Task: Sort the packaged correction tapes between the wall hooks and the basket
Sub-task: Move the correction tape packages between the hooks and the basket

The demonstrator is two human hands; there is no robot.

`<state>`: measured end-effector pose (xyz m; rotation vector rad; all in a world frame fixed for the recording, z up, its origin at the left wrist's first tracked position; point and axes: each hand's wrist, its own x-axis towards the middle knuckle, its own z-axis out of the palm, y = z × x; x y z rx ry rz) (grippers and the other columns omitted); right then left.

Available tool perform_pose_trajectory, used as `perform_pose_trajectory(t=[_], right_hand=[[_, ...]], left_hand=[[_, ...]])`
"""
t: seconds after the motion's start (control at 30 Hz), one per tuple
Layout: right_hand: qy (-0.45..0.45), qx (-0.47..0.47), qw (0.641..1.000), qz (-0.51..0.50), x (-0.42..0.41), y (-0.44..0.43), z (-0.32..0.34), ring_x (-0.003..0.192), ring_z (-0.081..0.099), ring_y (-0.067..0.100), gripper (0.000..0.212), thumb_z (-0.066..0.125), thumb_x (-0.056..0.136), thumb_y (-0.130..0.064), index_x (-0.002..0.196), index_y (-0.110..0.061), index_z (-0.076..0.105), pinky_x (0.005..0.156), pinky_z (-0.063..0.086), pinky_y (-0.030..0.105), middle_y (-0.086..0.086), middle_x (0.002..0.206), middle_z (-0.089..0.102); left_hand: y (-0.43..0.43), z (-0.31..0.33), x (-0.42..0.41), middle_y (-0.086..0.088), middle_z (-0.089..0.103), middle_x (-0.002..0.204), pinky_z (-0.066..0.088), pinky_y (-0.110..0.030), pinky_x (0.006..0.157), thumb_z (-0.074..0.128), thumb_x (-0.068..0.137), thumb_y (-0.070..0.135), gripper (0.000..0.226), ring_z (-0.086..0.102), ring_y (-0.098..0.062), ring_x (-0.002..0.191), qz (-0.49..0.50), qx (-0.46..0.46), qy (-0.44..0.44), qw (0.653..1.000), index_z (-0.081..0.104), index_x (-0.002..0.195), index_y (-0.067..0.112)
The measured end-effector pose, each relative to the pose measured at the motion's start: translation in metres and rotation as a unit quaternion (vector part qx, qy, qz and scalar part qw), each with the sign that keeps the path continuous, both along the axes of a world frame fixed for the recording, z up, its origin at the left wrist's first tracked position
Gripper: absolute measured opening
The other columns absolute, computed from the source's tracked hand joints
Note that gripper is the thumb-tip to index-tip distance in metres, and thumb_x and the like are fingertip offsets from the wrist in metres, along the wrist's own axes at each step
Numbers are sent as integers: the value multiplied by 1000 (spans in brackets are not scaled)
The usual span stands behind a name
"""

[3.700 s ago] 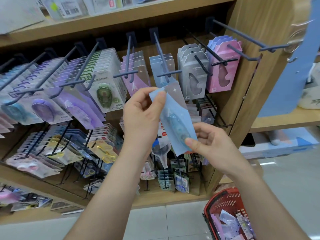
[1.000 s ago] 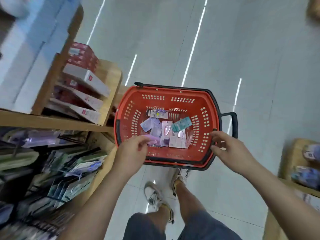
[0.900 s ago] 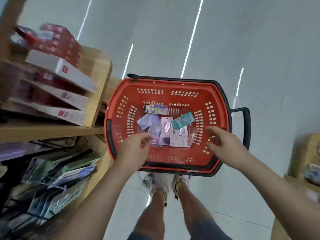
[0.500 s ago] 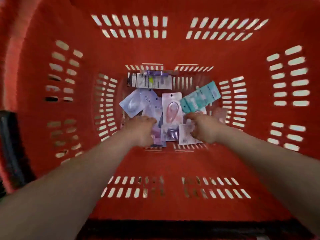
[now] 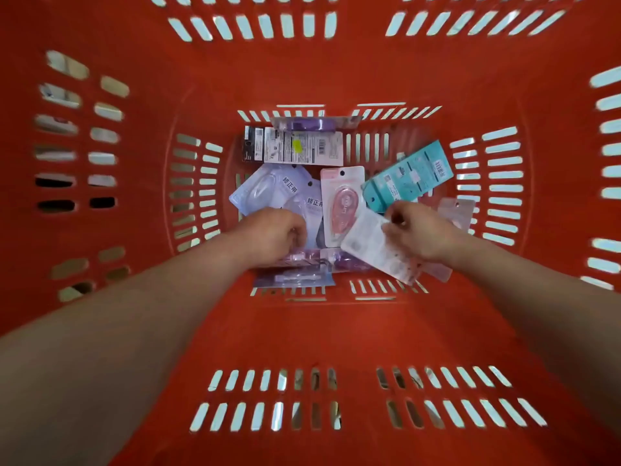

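Jutting left from right grip [image 5: 420, 233]: packet [image 5: 366, 250]

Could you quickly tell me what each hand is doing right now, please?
Left hand: curled, but its grip cannot be told.
Right hand: holding a pale packet.

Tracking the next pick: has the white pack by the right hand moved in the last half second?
Yes. The right hand has drawn the white pack up from below the pink pack; it now overlaps that pack's lower right corner.
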<state>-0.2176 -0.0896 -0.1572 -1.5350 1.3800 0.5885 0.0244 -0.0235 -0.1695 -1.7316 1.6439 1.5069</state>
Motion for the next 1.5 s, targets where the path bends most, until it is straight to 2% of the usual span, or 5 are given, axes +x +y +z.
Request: perform_pose_trajectory(t=[0.17, 0.4, 0.77, 1.07, 1.5], right_hand=[[-7, -49, 981, -187, 10, -11, 5, 105, 62, 31, 18, 47, 104, -23, 117, -10, 48, 76, 52, 40, 7, 119, 57], [-96, -14, 963, -251, 15, 1, 0, 89, 64, 20, 62, 55, 95, 4, 144, -25, 30, 50, 51, 17, 2, 130, 54], [-221, 50, 867, -444, 34, -8, 24, 77, 71, 8, 16, 60, 95, -27, 106, -18, 68, 72, 58, 28, 0, 99, 73], [-154, -68, 895, -413, -8, -4, 7, 82, 71, 18, 96, 83, 74, -2, 145, -36, 28, 72, 62, 42, -4, 116, 60], [-187, -88, 919, -334, -17, -14, 63, 87, 70, 2, 99, 81, 75, 0, 146, -41, 26, 77, 62, 36, -11, 120, 59]], left_hand=[[7, -2, 0, -3, 50, 135, 47, -41, 100, 77, 75, 52, 82, 53, -26, 123, -120, 60, -25, 991, 39, 141, 24], [7, -2, -9, 6, 64, 87, 33, -38, 84, 60, 88, 42, 21, 62, -23, 100, -198, -40, -148, 968, 64, 96, 23], [-31, 48, -57, -5, 71, 102, 59, -33, 72, 51, 100, 7, 15, 70, -16, 81, 582, 115, 270, 758, 62, 100, 16], [-9, -6, -97, -6, 39, 147, 45, -50, 101, 69, 84, 20, 74, 47, -32, 127, 64, -16, 24, 998, 29, 146, 19], [11, 37, -67, -5, 68, 107, 46, -34, 72, 63, 89, 29, 40, 65, -29, 95, -26, -122, -81, 989, 43, 125, 25]])
